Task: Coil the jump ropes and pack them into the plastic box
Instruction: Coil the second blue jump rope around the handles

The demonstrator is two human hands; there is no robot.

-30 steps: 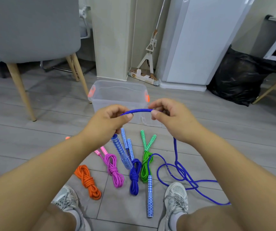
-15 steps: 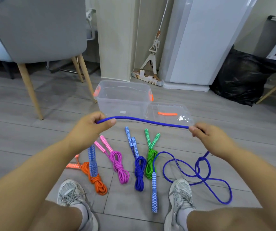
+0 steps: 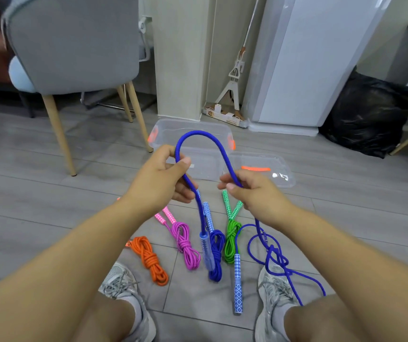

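Closer together now, both hands (image 3: 158, 178) (image 3: 254, 193) pinch the limp blue rope (image 3: 204, 134), bowing it into a loop.

You are in a home, in an ordinary living or dining room. The floor (image 3: 37, 193) under you is grey wood-look planking of the household kind. A grey upholstered dining chair (image 3: 74, 45) on pale wooden legs stands to your left. Ahead, a flat mop (image 3: 235, 77) leans in the corner between a plain pillar (image 3: 180, 58) and a tall white appliance (image 3: 309, 58). A full black rubbish bag (image 3: 365, 114) slumps on the floor just beside that appliance. The clear plastic box (image 3: 205, 169) with orange clips is a common domestic storage tub.
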